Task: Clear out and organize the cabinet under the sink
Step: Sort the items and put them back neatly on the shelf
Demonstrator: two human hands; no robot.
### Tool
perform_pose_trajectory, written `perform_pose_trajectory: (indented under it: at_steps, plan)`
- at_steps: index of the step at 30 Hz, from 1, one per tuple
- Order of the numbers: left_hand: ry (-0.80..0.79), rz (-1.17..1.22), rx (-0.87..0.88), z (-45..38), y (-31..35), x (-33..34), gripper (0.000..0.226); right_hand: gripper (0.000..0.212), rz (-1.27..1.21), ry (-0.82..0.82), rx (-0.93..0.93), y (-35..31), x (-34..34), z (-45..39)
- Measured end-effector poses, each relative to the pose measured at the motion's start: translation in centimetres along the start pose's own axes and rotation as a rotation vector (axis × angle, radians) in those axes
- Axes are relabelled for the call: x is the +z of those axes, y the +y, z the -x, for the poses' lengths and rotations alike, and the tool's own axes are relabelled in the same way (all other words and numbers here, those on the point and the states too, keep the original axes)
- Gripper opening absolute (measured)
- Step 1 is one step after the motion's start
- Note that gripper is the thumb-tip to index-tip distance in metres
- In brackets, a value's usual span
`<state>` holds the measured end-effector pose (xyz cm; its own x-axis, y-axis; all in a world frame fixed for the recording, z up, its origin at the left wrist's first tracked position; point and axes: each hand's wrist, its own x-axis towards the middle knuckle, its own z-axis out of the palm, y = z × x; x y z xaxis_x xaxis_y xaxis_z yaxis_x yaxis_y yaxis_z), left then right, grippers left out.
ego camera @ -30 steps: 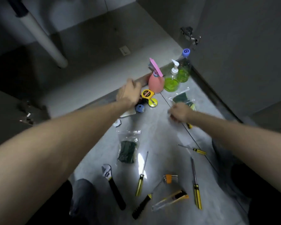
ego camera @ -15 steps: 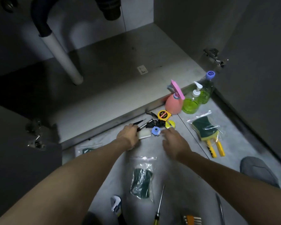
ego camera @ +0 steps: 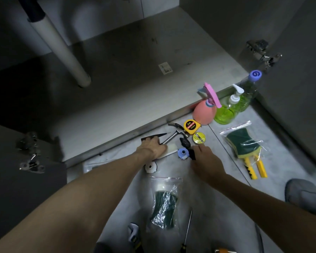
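While the left hand (ego camera: 152, 147) is still gripping the hammer (ego camera: 171, 136), the right hand (ego camera: 204, 159) has come over, fingers hidden, gathering small bits.

Left hand (ego camera: 151, 147) covering the near end of a white flat object (ego camera: 170, 150) and the hammer (ego camera: 173, 136) handle, right hand (ego camera: 204, 161) hiding part of a black item (ego camera: 187, 146), wrench (ego camera: 134, 238), screwdriver (ego camera: 187, 232) and orange tool (ego camera: 222, 251) cut off at the bottom edge, tape measure (ego camera: 191, 126) small print unreadable.

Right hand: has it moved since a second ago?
Yes. The right hand has left the bagged sponge and come across toward the yellow tape measure.
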<state>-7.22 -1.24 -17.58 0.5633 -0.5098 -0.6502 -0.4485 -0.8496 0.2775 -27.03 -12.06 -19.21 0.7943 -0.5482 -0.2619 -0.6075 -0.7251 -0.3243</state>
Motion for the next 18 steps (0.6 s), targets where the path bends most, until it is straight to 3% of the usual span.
perform_pose_trajectory:
  at_steps: [3, 11, 18]
  plan:
    - [0.013, 0.022, -0.049, 0.5, 0.3, 0.2, 0.047, 0.023, -0.037, 0.016, 0.041, 0.2, 0.3, 2.0]
    - [-0.072, -0.096, -0.132, 0.9, 1.4, 1.2, 0.054, 0.033, -0.214, 0.048, -0.030, -1.6, 0.9, 6.9]
    - [0.087, 0.026, -0.026, 0.7, 2.7, 1.9, 0.029, 0.025, -0.328, 0.030, -0.141, -3.0, 2.6, 9.3]
